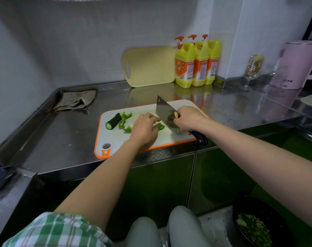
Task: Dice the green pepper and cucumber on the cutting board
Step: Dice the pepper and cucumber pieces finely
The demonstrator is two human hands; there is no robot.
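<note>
Stainless steel table (62,132) carries an orange-rimmed cutting board (114,138) under the left hand (144,130). A crumpled cloth (75,100) lies well left of that hand; three yellow bottles (196,65) stand beyond it.

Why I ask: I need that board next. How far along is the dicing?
Partly done. Diced green bits already lie in a dark bowl at lower right. Now the right hand grips the cleaver while the left hand presses a pepper piece beside the blade. Uncut on the cutting board: several pepper chunks and a cucumber stub.
</note>
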